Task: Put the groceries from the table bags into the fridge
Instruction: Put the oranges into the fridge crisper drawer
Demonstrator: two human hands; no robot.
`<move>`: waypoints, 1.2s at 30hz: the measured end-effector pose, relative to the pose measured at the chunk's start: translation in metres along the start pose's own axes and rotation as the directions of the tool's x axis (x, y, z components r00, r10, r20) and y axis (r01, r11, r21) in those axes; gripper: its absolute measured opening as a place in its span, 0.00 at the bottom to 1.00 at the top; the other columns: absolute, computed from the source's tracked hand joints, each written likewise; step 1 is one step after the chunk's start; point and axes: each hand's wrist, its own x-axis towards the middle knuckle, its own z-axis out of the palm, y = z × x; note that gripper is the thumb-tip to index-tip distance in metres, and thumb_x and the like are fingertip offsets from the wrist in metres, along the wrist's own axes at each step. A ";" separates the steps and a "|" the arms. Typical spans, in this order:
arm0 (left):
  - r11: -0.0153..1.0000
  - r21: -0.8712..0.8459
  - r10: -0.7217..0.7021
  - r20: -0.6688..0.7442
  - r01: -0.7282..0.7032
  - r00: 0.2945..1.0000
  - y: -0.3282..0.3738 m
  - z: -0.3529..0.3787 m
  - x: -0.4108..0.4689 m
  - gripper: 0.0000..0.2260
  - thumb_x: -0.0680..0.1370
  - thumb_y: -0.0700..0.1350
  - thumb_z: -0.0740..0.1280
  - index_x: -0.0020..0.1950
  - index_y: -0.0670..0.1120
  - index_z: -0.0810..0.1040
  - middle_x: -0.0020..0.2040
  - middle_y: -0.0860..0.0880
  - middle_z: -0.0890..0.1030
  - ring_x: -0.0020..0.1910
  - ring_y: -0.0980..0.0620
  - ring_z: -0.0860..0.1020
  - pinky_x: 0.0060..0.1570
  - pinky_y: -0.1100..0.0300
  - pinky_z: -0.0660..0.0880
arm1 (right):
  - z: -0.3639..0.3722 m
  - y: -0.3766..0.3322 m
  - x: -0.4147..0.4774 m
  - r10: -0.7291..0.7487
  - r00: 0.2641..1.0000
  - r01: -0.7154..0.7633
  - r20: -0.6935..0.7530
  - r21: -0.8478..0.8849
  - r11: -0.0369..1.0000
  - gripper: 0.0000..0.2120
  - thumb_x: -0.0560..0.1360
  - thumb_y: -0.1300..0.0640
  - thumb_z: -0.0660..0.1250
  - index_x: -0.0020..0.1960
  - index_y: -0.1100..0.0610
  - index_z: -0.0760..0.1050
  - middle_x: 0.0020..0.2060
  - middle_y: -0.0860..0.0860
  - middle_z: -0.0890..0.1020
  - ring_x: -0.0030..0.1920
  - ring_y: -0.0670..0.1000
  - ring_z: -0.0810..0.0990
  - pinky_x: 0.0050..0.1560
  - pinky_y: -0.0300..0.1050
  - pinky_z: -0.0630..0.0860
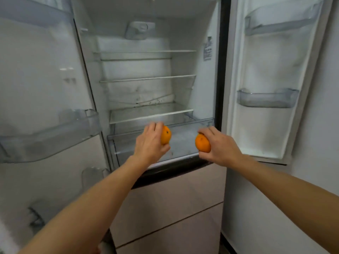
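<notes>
White-walled and lit from inside, an open fridge [135, 88] fills most of my remote view, with a pale wall [315, 143] at 3 o'clock. Nearest me, two bare forearms extend from 7 and 4 o'clock toward the middle, crossing over beige drawer fronts [174, 195] at 6 o'clock. Just below centre, the left hand [149, 143] shows me its back, with fingers and thumb curled around the left orange [166, 137], which peeks out along the hand's right edge. Across a gap, toward 4 o'clock of centre, the right hand [222, 145] grips the right orange [202, 144], fingers over its top and thumb underneath, most of the fruit showing on the hand's left side. The two oranges are apart, and each touches only the hand holding it. Both are held in front of and slightly above the clear crisper drawer [192, 122], which stands forward of the shelf over it at the bottom of the compartment. At 9 o'clock the left door [36, 79] stands open with a clear left bin [49, 136]. At 3 o'clock the right door [266, 70] carries a clear right bin [267, 98]. Farther back, glass shelves [146, 78] stack toward 12 o'clock. A sticker [207, 50] sits on the inner side wall at 1 o'clock, its print too small for me to read.
</notes>
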 end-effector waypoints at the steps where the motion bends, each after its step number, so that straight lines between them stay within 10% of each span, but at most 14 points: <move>1: 0.999 -0.022 -0.033 -0.023 0.033 0.999 -0.005 0.003 0.020 0.28 0.71 0.52 0.71 0.67 0.47 0.66 0.60 0.46 0.71 0.59 0.44 0.71 0.46 0.50 0.72 | 0.000 0.005 0.020 -0.001 1.000 0.001 -0.024 0.003 1.000 0.35 0.66 0.43 0.74 0.69 0.49 0.66 0.59 0.50 0.74 0.50 0.55 0.78 0.43 0.45 0.73; 8: 0.982 -0.053 -0.177 0.057 0.180 0.983 -0.046 0.031 0.138 0.28 0.69 0.52 0.73 0.65 0.47 0.66 0.62 0.45 0.72 0.59 0.41 0.74 0.48 0.51 0.68 | 0.015 0.036 0.161 -0.071 0.994 0.076 -0.080 0.066 0.995 0.34 0.67 0.45 0.75 0.68 0.50 0.66 0.60 0.52 0.74 0.52 0.57 0.78 0.47 0.47 0.73; 13: 0.982 0.111 -0.180 0.313 0.152 0.933 -0.076 0.061 0.191 0.29 0.68 0.53 0.75 0.64 0.50 0.66 0.59 0.45 0.76 0.54 0.43 0.75 0.45 0.55 0.69 | 0.052 0.049 0.251 -0.206 0.970 0.206 0.130 0.014 0.978 0.32 0.64 0.44 0.74 0.65 0.49 0.68 0.59 0.51 0.77 0.54 0.56 0.77 0.47 0.47 0.73; 22: 0.924 0.338 -0.360 0.606 0.180 0.709 -0.131 0.121 0.223 0.21 0.67 0.51 0.73 0.57 0.47 0.72 0.53 0.46 0.78 0.49 0.46 0.77 0.45 0.54 0.75 | 0.173 0.047 0.335 -0.245 0.692 0.364 0.679 -0.036 0.931 0.25 0.62 0.43 0.75 0.55 0.48 0.75 0.48 0.49 0.79 0.46 0.52 0.78 0.47 0.50 0.79; 36: 0.895 0.446 -0.400 0.813 -0.011 0.422 -0.167 0.196 0.247 0.36 0.71 0.58 0.71 0.73 0.46 0.60 0.62 0.44 0.75 0.57 0.44 0.76 0.56 0.50 0.75 | 0.242 0.025 0.350 -0.225 0.442 0.486 0.868 -0.021 0.874 0.29 0.69 0.47 0.74 0.66 0.55 0.70 0.59 0.54 0.77 0.55 0.56 0.78 0.53 0.51 0.78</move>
